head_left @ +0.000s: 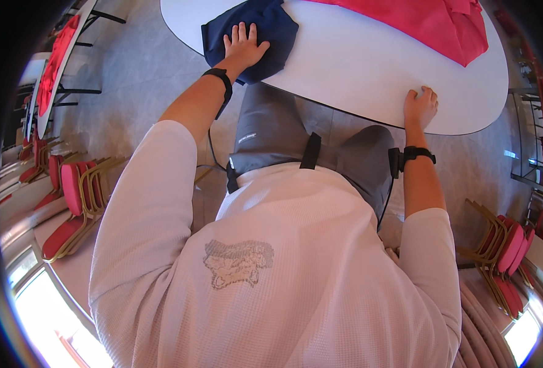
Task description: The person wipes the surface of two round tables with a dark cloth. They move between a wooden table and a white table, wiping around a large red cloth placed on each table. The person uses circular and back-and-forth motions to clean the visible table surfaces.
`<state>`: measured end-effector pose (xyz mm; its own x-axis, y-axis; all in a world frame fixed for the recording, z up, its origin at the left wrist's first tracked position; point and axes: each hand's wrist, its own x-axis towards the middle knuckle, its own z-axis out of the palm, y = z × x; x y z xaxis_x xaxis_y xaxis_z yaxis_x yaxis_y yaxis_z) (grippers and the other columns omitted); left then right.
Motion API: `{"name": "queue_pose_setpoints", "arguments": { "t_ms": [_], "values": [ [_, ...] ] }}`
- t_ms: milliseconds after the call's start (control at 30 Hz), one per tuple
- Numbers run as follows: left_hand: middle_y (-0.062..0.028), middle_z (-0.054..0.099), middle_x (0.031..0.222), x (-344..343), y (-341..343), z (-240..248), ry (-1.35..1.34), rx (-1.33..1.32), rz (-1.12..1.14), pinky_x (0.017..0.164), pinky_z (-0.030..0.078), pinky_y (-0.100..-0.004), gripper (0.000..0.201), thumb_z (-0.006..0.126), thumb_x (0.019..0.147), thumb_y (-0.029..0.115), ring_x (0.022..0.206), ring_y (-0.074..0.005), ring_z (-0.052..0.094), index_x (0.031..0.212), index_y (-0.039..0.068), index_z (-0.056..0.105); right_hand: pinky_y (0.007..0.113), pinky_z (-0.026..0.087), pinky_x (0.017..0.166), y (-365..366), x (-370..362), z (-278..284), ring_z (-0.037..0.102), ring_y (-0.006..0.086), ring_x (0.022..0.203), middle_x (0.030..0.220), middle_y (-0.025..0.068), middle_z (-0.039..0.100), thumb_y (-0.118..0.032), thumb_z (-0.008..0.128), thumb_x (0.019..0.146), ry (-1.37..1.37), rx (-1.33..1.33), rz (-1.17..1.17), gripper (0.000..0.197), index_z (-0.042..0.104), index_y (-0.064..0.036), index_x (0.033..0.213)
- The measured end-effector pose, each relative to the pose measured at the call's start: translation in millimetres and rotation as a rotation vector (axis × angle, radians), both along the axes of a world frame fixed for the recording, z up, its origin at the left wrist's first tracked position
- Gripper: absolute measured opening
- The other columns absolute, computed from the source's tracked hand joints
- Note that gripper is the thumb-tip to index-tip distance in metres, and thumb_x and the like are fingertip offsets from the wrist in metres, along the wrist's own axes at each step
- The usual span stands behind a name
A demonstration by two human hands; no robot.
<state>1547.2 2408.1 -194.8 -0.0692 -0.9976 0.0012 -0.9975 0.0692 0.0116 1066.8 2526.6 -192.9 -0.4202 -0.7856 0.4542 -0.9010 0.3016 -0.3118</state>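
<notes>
A folded navy-blue cloth [282, 38] lies at the near left part of the white table, its front edge hanging over the rim. On top of it my left hand [244, 49] is pressed flat, fingers spread and palm down. My right hand [421, 109] rests on the white tabletop [357, 67] by the near right edge. Its fingers are loosely bent, the thumb stands apart from them, and I see nothing in it. Beyond both hands a large pinkish-red cloth [418, 24] is spread over the far side, a corner pointing toward me.
Stacked red chairs with gold frames [78, 193] stand on the left, and more red chairs [509, 251] on the right. Another table with red cloth [57, 64] is at the far left. My legs in grey trousers [271, 122] are against the table's near edge.
</notes>
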Motion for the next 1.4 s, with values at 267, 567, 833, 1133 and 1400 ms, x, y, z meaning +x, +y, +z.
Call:
{"name": "queue_pose_setpoints", "arguments": {
  "t_ms": [267,567,833,1133,1400],
  "values": [
    [-0.0208,0.013,0.169,-7.4,-2.6,3.8,0.014,0.043,0.014,0.122,0.009,-0.0619,0.086,0.042,0.096,0.063,0.156,-0.0404,0.01,0.162,0.013,0.023,0.048,0.046,0.099,2.7,1.3,1.4,0.06,0.0367,0.111,0.121,0.0166,0.065,-0.02,0.06,0.082,0.004,-0.038,0.022,0.035,0.066,-0.0032,0.113],
    [-0.0296,0.005,0.167,-65.8,-12.4,20.9,0.12,0.112,0.162,0.119,0.002,-0.0674,0.094,0.04,0.094,0.063,0.154,-0.0494,0.001,0.161,0.003,0.016,0.048,0.046,0.098,4.5,7.6,8.3,0.06,0.0356,0.11,0.12,0.0142,0.065,-0.019,0.06,0.081,0.006,0.001,-0.028,0.034,0.065,-0.0045,0.111],
    [-0.0273,0.008,0.167,-185.3,25.0,32.6,0.056,0.112,-0.185,0.119,0.005,-0.0672,0.093,0.044,0.093,0.062,0.154,-0.0465,0.005,0.161,0.003,0.019,0.049,0.046,0.098,5.7,7.3,7.9,0.059,0.0355,0.109,0.114,0.0143,0.064,-0.019,0.061,0.08,0.037,-0.037,-0.014,0.034,0.064,-0.0039,0.11],
    [-0.0276,0.012,0.166,-226.8,32.6,28.3,0.151,0.096,-0.439,0.12,0.005,-0.0667,0.093,0.052,0.09,0.058,0.154,-0.0453,0.007,0.159,0.001,0.025,0.052,0.033,0.109,10.8,-8.6,2.8,0.046,0.0329,0.129,0.136,0.0106,0.051,-0.035,0.075,0.079,-0.243,0.085,0.041,0.048,0.062,-0.0191,0.123],
    [-0.0262,0.015,0.166,-290.6,75.7,25.6,0.199,0.09,-0.814,0.122,0.005,-0.0623,0.094,0.054,0.089,0.059,0.155,-0.0421,0.008,0.158,0.002,0.028,0.06,0.019,0.12,-1.0,-5.8,-13.8,0.028,0.0457,0.147,0.153,0.0295,0.037,-0.049,0.072,0.084,-0.211,0.221,0.052,0.07,0.053,-0.0142,0.142]
  ]
}}
